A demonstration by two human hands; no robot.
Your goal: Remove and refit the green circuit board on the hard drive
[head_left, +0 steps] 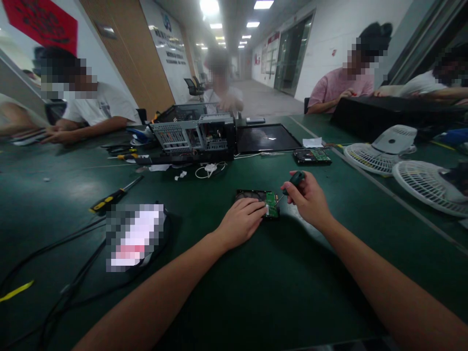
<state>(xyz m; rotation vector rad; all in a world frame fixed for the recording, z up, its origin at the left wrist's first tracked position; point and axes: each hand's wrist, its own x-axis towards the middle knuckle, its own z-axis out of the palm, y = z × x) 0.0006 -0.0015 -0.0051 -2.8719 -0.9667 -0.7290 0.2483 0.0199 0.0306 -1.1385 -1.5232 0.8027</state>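
Observation:
A hard drive (271, 199) lies on the green table with its green circuit board facing up. My left hand (244, 219) is laid over the drive's left and near part, holding it against the table; the thumb is hidden. In my right hand (309, 197) is a screwdriver (298, 179) with a dark green handle, gripped between thumb and fingers. Its thin shaft slants down to the left, to the right part of the circuit board. Whether the tip sits in a screw is too small to tell.
Farther back are a second hard drive (312, 156), an opened computer case (193, 135) and a dark flat panel (268, 138). A yellow-black screwdriver (109, 201), a blurred-out lit device (137, 236) and cables lie left. White fan parts (431, 185) stand right. Several people sit around.

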